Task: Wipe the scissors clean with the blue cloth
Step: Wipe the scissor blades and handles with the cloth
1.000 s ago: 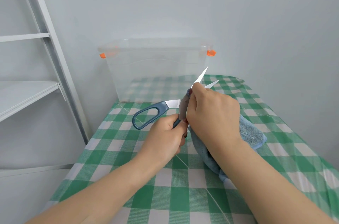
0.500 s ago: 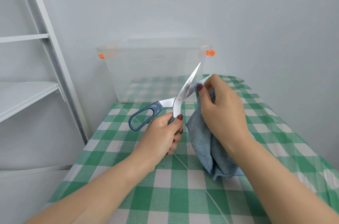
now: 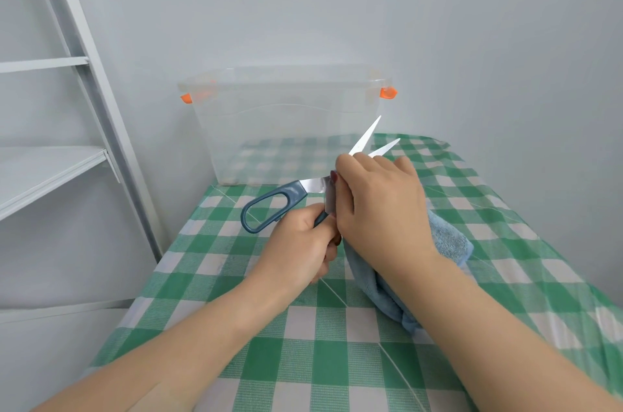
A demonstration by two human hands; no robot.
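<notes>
Sliding back down the blade, the right hand [image 3: 381,209] now sits low on the scissors [image 3: 296,190], close to where the two blades cross. Half a second ago it was up near the tip. Its fingers are curled over and its thumb presses on the metal. It seems to pinch the blade through the blue cloth [image 3: 448,239], but the bit of cloth under the palm is hidden. The rest of the cloth hangs out below the wrist, down to the green checked tablecloth [image 3: 303,344]. Right up against this hand, the left hand [image 3: 300,243] is curled tight round the lower handle and holds the scissors up in the air. The blades are spread apart, and both tips poke out past the right hand's knuckles. Beyond the tips stands a clear box [image 3: 286,128]. So one rub up and back looks done and the wiping is well under way. I cannot tell if the blades are clean yet, and the second blade may need its turn.
</notes>
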